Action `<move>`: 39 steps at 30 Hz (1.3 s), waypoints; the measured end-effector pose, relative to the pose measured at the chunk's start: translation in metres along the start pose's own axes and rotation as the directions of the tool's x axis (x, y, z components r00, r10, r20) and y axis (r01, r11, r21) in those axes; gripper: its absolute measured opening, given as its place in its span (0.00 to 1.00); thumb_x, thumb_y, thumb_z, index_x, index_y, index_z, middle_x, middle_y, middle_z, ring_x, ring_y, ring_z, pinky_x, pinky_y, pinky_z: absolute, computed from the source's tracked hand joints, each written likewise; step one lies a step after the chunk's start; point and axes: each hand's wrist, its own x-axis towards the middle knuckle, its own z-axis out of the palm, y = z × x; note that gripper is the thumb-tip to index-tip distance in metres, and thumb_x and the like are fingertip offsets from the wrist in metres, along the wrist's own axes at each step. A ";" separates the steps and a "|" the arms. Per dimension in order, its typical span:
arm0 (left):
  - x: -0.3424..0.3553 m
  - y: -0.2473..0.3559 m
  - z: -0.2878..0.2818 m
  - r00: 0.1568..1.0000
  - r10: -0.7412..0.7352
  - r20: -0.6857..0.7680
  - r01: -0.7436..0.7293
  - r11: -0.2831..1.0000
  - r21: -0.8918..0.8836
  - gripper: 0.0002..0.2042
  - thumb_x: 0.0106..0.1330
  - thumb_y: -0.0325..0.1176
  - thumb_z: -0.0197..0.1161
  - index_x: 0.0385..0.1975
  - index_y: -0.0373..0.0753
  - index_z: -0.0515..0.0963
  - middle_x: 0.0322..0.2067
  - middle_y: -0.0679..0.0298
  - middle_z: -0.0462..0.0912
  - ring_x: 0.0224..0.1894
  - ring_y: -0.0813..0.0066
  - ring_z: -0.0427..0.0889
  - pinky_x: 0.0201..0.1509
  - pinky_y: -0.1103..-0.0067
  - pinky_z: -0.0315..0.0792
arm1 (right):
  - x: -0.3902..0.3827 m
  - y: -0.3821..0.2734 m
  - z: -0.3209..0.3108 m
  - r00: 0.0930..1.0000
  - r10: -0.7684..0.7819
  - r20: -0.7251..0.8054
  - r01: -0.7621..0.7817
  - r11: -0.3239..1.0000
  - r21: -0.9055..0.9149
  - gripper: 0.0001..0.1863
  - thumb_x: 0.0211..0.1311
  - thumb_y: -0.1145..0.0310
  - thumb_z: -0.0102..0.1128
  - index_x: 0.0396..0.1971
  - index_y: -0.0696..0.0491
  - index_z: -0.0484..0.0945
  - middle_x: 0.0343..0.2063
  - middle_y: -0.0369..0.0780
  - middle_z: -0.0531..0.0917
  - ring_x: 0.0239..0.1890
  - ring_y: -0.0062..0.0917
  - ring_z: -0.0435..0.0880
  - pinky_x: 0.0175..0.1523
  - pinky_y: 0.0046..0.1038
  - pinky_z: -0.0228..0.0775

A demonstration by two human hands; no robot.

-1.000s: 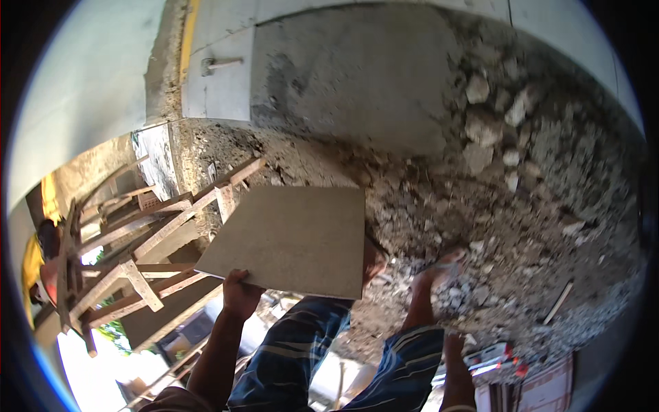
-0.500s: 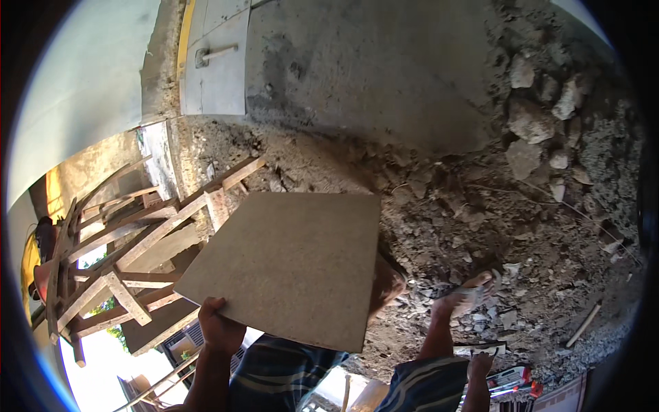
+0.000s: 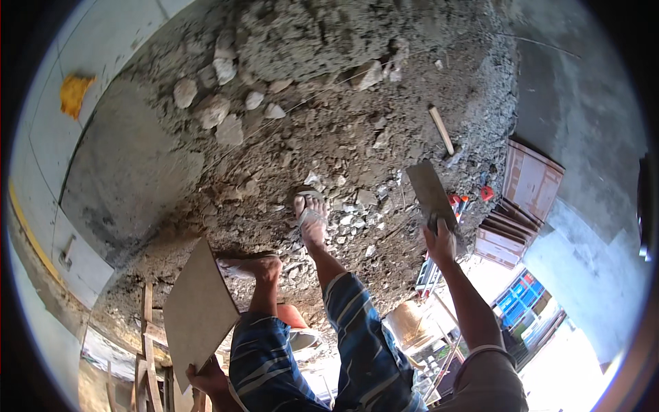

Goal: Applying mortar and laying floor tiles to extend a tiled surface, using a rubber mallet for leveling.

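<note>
Well off to the right of the sandalled right foot [image 3: 313, 221], brown flat-sided packages [image 3: 533, 180] lie close together; what they contain cannot be told. Also to the right of the foot, and farther back toward the body, sits a blue crate-like thing [image 3: 519, 300], its contents too small to make out.

Loose rubble [image 3: 357, 147] surrounds the foot and spreads out ahead of it, up to pale stones [image 3: 221, 113] ahead and to the left. A short wooden stick [image 3: 441, 130] lies ahead and to the right.

The large tile [image 3: 199, 302] is to the left of the foot and back from it, tilted, with one corner pointing forward and another coming close to the shorts [image 3: 264, 357]. The left hand [image 3: 207, 378] is clamped on its near edge, the forearm low beside the left leg.

To the right of the foot, the right hand [image 3: 441, 242] is closed around a flat rectangular tool [image 3: 427, 187], its blade slanting forward and left. That arm reaches out from the body, well apart from the tile.
</note>
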 end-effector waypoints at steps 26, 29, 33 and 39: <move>-0.031 -0.018 0.036 0.995 -0.083 -0.051 0.087 0.992 0.086 0.26 0.63 0.39 0.54 0.60 0.33 0.66 0.53 0.47 0.76 0.52 0.46 0.80 0.56 0.51 0.77 | 0.107 -0.090 0.102 0.963 0.232 0.138 -0.250 0.959 0.133 0.38 0.73 0.48 0.51 0.67 0.67 0.61 0.61 0.59 0.73 0.61 0.52 0.75 0.61 0.42 0.70; -0.033 -0.024 0.047 0.988 -0.110 -0.105 0.112 0.994 0.005 0.25 0.63 0.39 0.54 0.58 0.33 0.66 0.51 0.48 0.76 0.49 0.46 0.82 0.52 0.52 0.80 | 0.085 -0.159 0.066 0.999 -0.016 -0.048 0.022 0.993 0.120 0.36 0.74 0.50 0.48 0.63 0.71 0.62 0.47 0.66 0.78 0.48 0.61 0.80 0.52 0.49 0.74; -0.026 -0.039 0.032 0.989 -0.106 -0.098 0.112 0.992 0.054 0.23 0.64 0.38 0.56 0.57 0.33 0.68 0.49 0.50 0.76 0.49 0.49 0.82 0.50 0.56 0.83 | 0.055 -0.299 0.025 0.983 -0.147 0.114 0.119 0.967 0.225 0.39 0.73 0.46 0.50 0.63 0.71 0.62 0.49 0.65 0.78 0.51 0.59 0.79 0.54 0.48 0.73; -0.012 -0.084 -0.033 0.997 0.051 0.061 -0.070 0.925 0.373 0.14 0.76 0.41 0.57 0.45 0.33 0.75 0.37 0.64 0.81 0.40 0.74 0.78 0.43 0.75 0.76 | -0.040 -0.599 0.009 0.815 -0.199 0.545 -0.275 0.694 0.665 0.17 0.70 0.52 0.55 0.42 0.50 0.66 0.17 0.33 0.67 0.10 0.19 0.63 0.12 0.27 0.58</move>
